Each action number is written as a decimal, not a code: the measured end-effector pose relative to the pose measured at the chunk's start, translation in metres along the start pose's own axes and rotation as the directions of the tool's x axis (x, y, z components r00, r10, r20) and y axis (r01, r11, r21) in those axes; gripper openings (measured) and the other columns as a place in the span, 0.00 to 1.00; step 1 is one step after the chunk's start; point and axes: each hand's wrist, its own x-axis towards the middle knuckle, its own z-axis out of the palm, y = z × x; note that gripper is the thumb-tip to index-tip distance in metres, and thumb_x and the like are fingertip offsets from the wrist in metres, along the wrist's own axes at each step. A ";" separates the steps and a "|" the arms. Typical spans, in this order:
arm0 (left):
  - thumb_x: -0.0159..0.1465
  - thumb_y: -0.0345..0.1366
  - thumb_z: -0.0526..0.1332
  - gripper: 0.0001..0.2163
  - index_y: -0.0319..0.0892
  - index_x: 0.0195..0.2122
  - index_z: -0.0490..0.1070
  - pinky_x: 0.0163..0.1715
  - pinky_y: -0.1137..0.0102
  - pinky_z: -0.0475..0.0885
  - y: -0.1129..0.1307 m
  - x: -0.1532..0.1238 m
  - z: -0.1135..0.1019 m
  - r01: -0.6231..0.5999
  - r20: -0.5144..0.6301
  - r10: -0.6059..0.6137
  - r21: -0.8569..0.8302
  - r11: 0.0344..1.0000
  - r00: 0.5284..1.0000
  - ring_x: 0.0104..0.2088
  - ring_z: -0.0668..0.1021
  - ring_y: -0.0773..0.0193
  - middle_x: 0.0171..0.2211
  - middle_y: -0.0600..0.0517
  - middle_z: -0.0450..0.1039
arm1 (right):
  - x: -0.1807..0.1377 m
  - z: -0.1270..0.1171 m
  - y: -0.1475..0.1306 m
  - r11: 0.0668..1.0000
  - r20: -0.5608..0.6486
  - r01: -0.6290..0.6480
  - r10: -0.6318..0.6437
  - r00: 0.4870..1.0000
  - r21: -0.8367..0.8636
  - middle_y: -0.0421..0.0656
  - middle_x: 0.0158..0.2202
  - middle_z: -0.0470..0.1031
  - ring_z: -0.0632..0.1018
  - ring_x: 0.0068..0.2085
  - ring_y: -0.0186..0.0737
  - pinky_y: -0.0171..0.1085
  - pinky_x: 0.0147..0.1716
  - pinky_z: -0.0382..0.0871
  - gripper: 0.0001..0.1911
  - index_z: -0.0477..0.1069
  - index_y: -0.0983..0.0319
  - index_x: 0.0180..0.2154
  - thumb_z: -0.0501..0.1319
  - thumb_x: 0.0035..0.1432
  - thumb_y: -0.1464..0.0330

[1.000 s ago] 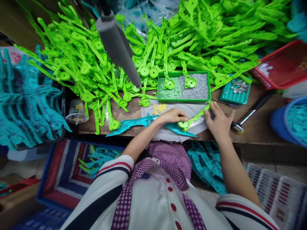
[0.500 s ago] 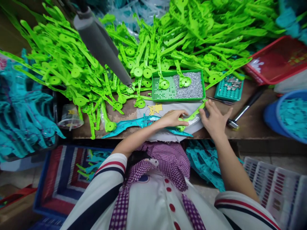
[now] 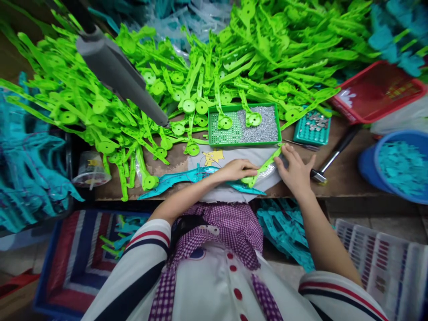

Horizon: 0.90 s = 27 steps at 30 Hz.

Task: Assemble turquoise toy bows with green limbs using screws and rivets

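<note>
My left hand (image 3: 236,169) lies with fingers curled over the round end of a green plastic arm (image 3: 264,167), pressing it onto a long teal plastic piece (image 3: 174,179) that rests across a white cloth (image 3: 230,157) at the bench's front edge. My right hand (image 3: 294,171) rests with fingers spread beside the green arm's far end, fingertips touching it. Behind both hands sits a green tray (image 3: 214,131) holding small silver parts.
A big heap of green arms (image 3: 200,67) fills the back of the bench. A grey padded handle (image 3: 117,73) slants in from upper left. A hammer (image 3: 329,162), a small teal tray (image 3: 312,129), a red basket (image 3: 377,89) and a blue tub (image 3: 397,165) lie right. Teal pieces (image 3: 30,165) pile left.
The view has drifted, shifting everything left and slightly down in frame. My left hand has closed further over the green arm's round end, covering it; the right hand stays beside it.
</note>
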 end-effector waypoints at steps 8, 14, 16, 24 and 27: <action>0.67 0.41 0.67 0.14 0.42 0.51 0.79 0.54 0.64 0.70 0.005 -0.004 0.002 0.043 -0.055 -0.038 0.093 0.995 0.998 0.52 0.78 0.57 0.50 0.47 0.80 | -0.006 0.008 0.004 0.999 -0.018 -0.015 0.016 1.000 0.039 0.51 0.71 0.62 0.63 0.72 0.53 0.75 0.67 0.32 0.28 0.62 0.53 0.67 0.48 0.71 0.53; 0.66 0.42 0.67 0.11 0.43 0.46 0.79 0.50 0.64 0.71 0.008 -0.012 -0.004 0.103 -0.094 -0.097 0.064 0.993 0.991 0.47 0.80 0.57 0.46 0.48 0.81 | -0.003 0.005 0.002 1.000 -0.017 -0.002 0.002 1.000 0.004 0.49 0.70 0.63 0.64 0.71 0.53 0.74 0.68 0.37 0.28 0.61 0.52 0.67 0.49 0.71 0.53; 0.65 0.40 0.68 0.11 0.43 0.46 0.79 0.50 0.64 0.71 0.009 -0.015 -0.006 0.115 -0.093 -0.108 0.077 0.990 0.990 0.47 0.79 0.57 0.46 0.47 0.81 | -0.002 0.004 0.001 0.999 -0.022 0.011 -0.011 1.000 -0.030 0.48 0.70 0.64 0.64 0.71 0.53 0.73 0.68 0.40 0.28 0.61 0.52 0.67 0.48 0.71 0.54; 0.63 0.40 0.69 0.10 0.41 0.43 0.77 0.41 0.68 0.69 0.006 -0.015 -0.009 0.139 -0.081 -0.133 0.063 0.988 0.988 0.40 0.77 0.62 0.41 0.48 0.79 | -0.002 0.004 -0.003 1.000 -0.020 -0.009 0.009 1.000 -0.028 0.48 0.70 0.63 0.63 0.71 0.52 0.72 0.68 0.44 0.27 0.62 0.54 0.66 0.48 0.71 0.55; 0.62 0.38 0.68 0.08 0.40 0.39 0.78 0.39 0.69 0.68 -0.001 -0.010 -0.016 0.138 -0.029 -0.138 -0.010 0.990 0.990 0.37 0.77 0.64 0.37 0.50 0.80 | -0.001 0.002 -0.003 1.000 0.001 -0.015 0.015 1.000 -0.021 0.47 0.71 0.63 0.62 0.72 0.53 0.72 0.68 0.43 0.27 0.62 0.53 0.67 0.49 0.71 0.55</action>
